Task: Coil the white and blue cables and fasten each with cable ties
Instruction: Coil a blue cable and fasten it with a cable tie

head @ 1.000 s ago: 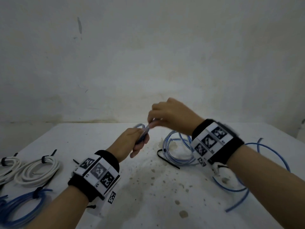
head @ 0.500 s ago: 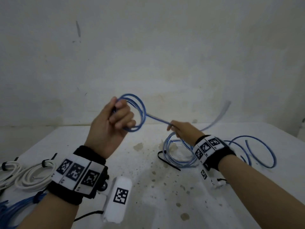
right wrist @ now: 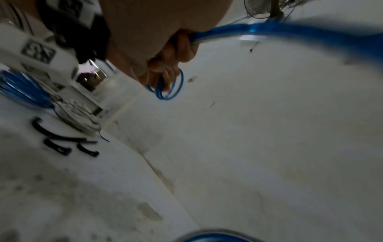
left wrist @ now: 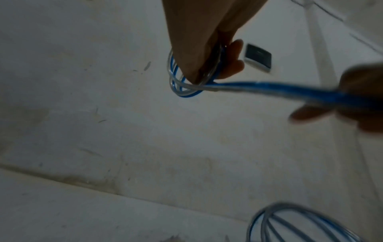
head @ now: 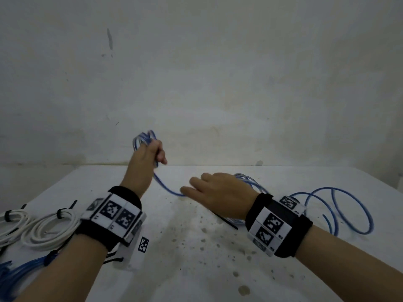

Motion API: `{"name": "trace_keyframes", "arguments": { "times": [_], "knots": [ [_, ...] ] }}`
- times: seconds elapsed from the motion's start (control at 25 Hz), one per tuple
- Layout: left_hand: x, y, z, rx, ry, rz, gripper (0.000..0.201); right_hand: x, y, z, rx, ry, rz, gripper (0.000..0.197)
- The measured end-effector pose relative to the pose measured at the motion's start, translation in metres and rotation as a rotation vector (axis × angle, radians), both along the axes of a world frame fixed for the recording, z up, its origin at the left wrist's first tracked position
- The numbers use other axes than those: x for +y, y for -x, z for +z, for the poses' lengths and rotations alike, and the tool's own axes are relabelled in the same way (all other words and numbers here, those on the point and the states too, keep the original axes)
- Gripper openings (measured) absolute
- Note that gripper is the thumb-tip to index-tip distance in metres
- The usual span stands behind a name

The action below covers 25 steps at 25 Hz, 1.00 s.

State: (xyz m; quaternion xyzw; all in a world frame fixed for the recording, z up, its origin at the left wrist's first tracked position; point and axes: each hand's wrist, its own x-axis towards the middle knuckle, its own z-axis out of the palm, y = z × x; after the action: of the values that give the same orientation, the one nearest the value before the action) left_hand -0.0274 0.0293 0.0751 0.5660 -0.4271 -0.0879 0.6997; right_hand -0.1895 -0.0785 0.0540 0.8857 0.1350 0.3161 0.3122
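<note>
Blue cable loops sit gripped in our left hand; our right hand's pinching fingers feed slack, which could snag the loose coil behind them.

stained white table, coiled cables, ties

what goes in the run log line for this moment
phase: coiling blue cable | left hand: grips small coil, raised | right hand: feeding strand | rest of cable: loose on table
</note>
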Motion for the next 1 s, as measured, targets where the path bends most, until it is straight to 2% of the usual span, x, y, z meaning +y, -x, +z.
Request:
{"name": "trace_keyframes", "arguments": {
  "times": [0.08,0.12,0.2,0.28,0.36,0.52,0.6,0.64,0.72,0.8,0.92,0.96,1.0],
  "knots": [
    [0.001,0.008,-0.015,-0.189,-0.199,0.01,0.036,0.012,-0.001,0.008,-0.023,-0.01,0.05,0.019],
    [0.003,0.013,-0.021,-0.206,-0.264,-0.043,0.037,0.01,-0.002,0.015,-0.043,-0.023,0.065,0.005],
    [0.008,0.025,-0.028,-0.108,-0.355,-0.223,0.041,0.002,-0.001,0.032,-0.099,-0.01,0.055,0.015],
    [0.014,0.039,-0.03,0.08,-0.407,-0.413,0.046,-0.007,-0.002,0.051,-0.161,0.027,-0.007,0.012],
    [0.02,0.05,-0.03,0.268,-0.327,-0.585,0.052,-0.017,-0.003,0.061,-0.206,-0.037,-0.063,0.027],
    [0.034,0.053,-0.022,0.556,-0.113,-0.951,0.063,-0.048,-0.005,0.056,-0.275,-0.365,-0.214,0.037],
    [0.037,0.049,-0.015,0.657,0.005,-1.235,0.05,-0.06,-0.003,0.042,-0.134,-0.58,-0.427,0.037],
    [0.038,0.048,-0.01,0.687,0.063,-1.31,0.043,-0.063,-0.001,0.033,-0.043,-0.614,-0.538,0.034],
    [0.04,0.04,-0.001,0.695,0.148,-1.296,0.037,-0.06,0.0,0.009,0.1,-0.562,-0.619,0.03],
    [0.043,0.029,0.004,0.692,0.181,-1.252,0.039,-0.052,0.002,-0.012,0.134,-0.54,-0.499,0.03],
    [0.054,0.008,0.003,0.719,0.097,-1.223,0.047,-0.056,0.006,-0.023,-0.036,-0.465,-0.197,0.012],
    [0.058,0.003,0.002,0.726,0.041,-1.216,0.048,-0.061,0.007,-0.017,-0.142,-0.486,-0.137,0.007],
    [0.063,-0.001,0.001,0.723,-0.016,-1.193,0.049,-0.066,0.006,-0.008,-0.237,-0.575,-0.091,0.011]
  ]
}}
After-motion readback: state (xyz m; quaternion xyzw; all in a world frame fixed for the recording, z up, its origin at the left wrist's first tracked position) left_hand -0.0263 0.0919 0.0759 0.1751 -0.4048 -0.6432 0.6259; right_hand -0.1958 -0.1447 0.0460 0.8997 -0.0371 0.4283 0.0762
